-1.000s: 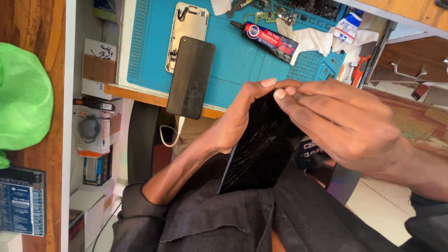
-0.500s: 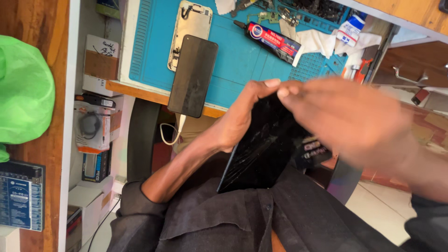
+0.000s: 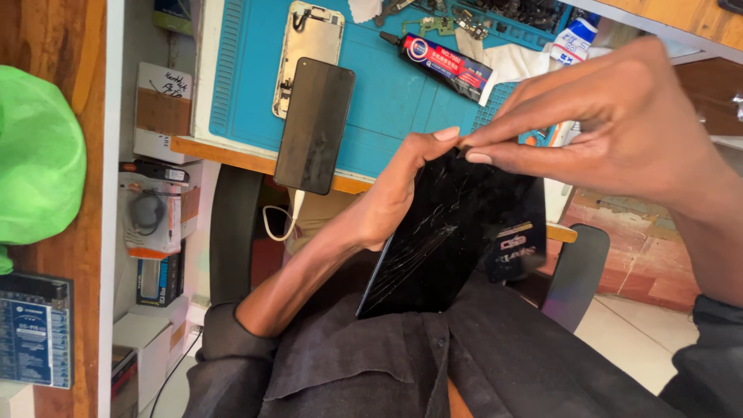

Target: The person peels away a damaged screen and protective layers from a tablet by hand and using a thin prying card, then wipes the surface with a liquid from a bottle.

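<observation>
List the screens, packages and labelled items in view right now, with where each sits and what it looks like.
Cracked phone screen: dark, held over the lap by the left hand, right hand pinching its top edge.
Dark phone: on the blue mat, overhanging the desk edge.
Glue tube: black and red, on the mat.
Cardboard box: white and brown, left shelf.
Blue device: rectangular, bottom left.

A black phone (image 3: pixel 315 125) and glue tube (image 3: pixel 446 62) lie on the blue mat (image 3: pixel 387 101).
</observation>
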